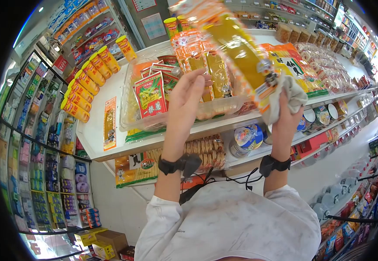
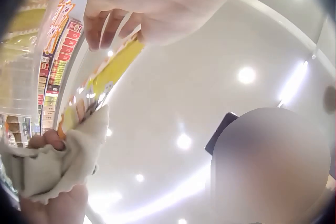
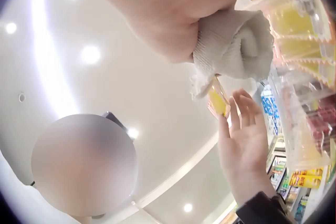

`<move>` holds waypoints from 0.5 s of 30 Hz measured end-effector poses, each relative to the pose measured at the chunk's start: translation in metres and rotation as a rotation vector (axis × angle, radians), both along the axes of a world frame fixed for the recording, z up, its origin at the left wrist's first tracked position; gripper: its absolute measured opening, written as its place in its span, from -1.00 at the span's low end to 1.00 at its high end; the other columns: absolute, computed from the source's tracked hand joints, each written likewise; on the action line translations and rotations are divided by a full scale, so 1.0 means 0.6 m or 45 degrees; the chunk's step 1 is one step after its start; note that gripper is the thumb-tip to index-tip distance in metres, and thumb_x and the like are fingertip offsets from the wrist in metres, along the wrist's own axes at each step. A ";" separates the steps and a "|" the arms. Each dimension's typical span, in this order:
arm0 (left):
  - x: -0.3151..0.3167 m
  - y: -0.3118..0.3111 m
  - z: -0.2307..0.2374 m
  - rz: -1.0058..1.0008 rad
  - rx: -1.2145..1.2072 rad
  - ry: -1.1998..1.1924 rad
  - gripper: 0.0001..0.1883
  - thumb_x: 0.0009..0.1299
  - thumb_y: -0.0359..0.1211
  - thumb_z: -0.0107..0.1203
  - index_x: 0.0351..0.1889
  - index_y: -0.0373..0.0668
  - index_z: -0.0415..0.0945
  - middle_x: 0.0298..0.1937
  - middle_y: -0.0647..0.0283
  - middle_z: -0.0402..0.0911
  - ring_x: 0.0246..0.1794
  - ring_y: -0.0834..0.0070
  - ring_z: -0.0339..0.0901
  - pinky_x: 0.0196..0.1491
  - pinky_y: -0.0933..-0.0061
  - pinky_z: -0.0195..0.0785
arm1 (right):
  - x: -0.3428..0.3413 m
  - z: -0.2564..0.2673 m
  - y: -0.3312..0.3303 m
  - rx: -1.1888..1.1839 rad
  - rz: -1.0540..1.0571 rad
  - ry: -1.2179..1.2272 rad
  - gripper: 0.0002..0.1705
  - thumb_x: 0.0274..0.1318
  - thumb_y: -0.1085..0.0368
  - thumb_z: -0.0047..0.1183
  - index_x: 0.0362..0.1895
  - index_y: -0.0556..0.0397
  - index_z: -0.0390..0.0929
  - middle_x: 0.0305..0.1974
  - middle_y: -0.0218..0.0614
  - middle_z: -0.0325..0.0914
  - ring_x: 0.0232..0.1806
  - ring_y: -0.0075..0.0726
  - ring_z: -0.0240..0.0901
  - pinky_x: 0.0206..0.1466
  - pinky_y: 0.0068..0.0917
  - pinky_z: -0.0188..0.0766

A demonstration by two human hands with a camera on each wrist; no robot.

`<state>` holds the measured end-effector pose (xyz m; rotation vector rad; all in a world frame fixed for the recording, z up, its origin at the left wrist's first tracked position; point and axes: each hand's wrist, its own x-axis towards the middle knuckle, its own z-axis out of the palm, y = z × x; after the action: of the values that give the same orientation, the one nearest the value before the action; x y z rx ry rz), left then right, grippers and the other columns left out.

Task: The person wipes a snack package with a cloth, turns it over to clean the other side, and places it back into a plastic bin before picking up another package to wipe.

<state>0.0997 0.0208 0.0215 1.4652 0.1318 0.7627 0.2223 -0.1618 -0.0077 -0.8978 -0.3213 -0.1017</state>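
The right hand (image 1: 287,121) grips a pale cloth (image 1: 291,98) and, with it, the lower end of a packet (image 1: 237,45), which is held up at a tilt above the clear tub (image 1: 197,115) on the counter (image 1: 95,133). The packet has a clear window onto yellow-brown contents and orange-and-white ends; its printing is blurred, so I can't fairly read it. The left hand (image 1: 186,95) holds nothing, its fingers loosely spread above the tub, apart from the packet in the head view. In the tub, red-and-green sachets (image 1: 150,96) read "一根葱", beside more packets of the windowed kind. Another such packet (image 1: 110,124) lies flat left of the tub, near a row of yellow canisters (image 1: 88,79) with red lettering. Right of the tub are yellow bags (image 1: 291,64) whose large characters include "仙". Below, a bag of sticks (image 1: 135,170) shows "520".
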 end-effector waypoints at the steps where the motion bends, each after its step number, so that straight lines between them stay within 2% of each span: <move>1: 0.013 0.007 -0.008 0.023 0.064 0.037 -0.59 0.54 -0.23 -0.01 0.19 -0.33 0.40 0.07 0.18 0.57 0.11 0.49 0.50 0.15 0.43 0.35 | 0.018 -0.001 0.000 -0.001 -0.061 0.007 -0.54 0.16 0.40 0.21 0.12 0.21 0.39 0.02 -0.27 0.52 0.02 -0.45 0.50 0.07 -0.51 0.47; 6: 0.060 0.036 -0.032 0.126 0.363 0.344 -0.39 0.48 -0.12 0.07 0.30 -0.40 0.27 0.21 0.01 0.45 0.16 0.35 0.48 0.18 0.37 0.38 | 0.111 -0.064 -0.005 -0.065 -0.250 0.038 -0.57 0.20 0.36 0.18 0.11 0.23 0.40 0.02 -0.26 0.52 0.04 -0.44 0.47 0.09 -0.48 0.43; 9: 0.069 0.049 -0.014 0.001 0.290 0.518 -0.30 0.45 -0.08 0.10 0.35 -0.43 0.19 0.23 -0.07 0.40 0.14 0.30 0.49 0.11 0.38 0.45 | 0.140 -0.114 0.003 -0.247 -0.359 -0.028 -0.58 0.21 0.30 0.18 0.08 0.25 0.44 0.02 -0.24 0.53 0.04 -0.41 0.46 0.11 -0.46 0.38; 12: 0.089 0.066 -0.031 0.010 0.378 0.573 -0.37 0.45 -0.08 0.09 0.26 -0.43 0.28 0.13 -0.01 0.45 0.05 0.36 0.52 0.04 0.39 0.50 | 0.152 -0.150 -0.004 -0.643 -0.324 -0.054 -0.57 0.20 0.22 0.20 0.04 0.25 0.47 0.01 -0.21 0.54 0.01 -0.38 0.46 0.10 -0.46 0.35; 13: 0.093 0.070 -0.036 -0.003 0.378 0.604 -0.40 0.45 -0.08 0.10 0.21 -0.42 0.31 0.09 0.03 0.45 0.02 0.38 0.51 0.04 0.38 0.50 | 0.152 -0.156 -0.006 -0.678 -0.274 -0.117 -0.54 0.18 0.17 0.22 0.03 0.24 0.50 -0.01 -0.21 0.55 0.01 -0.38 0.46 0.09 -0.45 0.35; 15: 0.099 0.076 -0.040 -0.036 0.382 0.672 -0.45 0.45 -0.07 0.10 0.13 -0.40 0.37 0.01 0.11 0.46 -0.02 0.43 0.50 0.04 0.36 0.51 | 0.145 -0.158 -0.014 -0.681 -0.349 -0.147 -0.56 0.20 0.18 0.20 0.04 0.23 0.50 -0.02 -0.22 0.56 0.01 -0.38 0.46 0.09 -0.46 0.35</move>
<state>0.1588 0.0663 -0.0026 1.9284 0.4101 0.3658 0.3092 -0.1702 -0.1024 -1.4685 -0.3376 -0.3326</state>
